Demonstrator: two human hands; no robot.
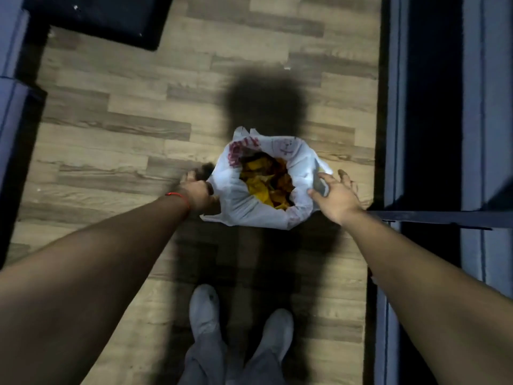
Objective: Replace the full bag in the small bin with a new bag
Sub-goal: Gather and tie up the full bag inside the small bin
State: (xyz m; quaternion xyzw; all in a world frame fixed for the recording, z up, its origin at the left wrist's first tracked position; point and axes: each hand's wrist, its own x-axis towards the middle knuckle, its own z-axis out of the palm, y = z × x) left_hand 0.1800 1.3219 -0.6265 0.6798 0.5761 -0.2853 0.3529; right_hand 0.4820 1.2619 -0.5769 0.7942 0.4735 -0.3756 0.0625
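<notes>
A white plastic bag with red print lines the small bin on the wooden floor, and the bin itself is hidden under it. The bag is stuffed with yellow and orange rubbish. My left hand is curled at the bag's left edge, gripping the plastic there. My right hand lies at the bag's right edge with fingers spread, the thumb touching the plastic. Whether it grips the plastic is unclear.
A dark frame and a door or cabinet run along the right. A black object lies at the top left and grey furniture stands at the left. My feet in light shoes stand below the bin.
</notes>
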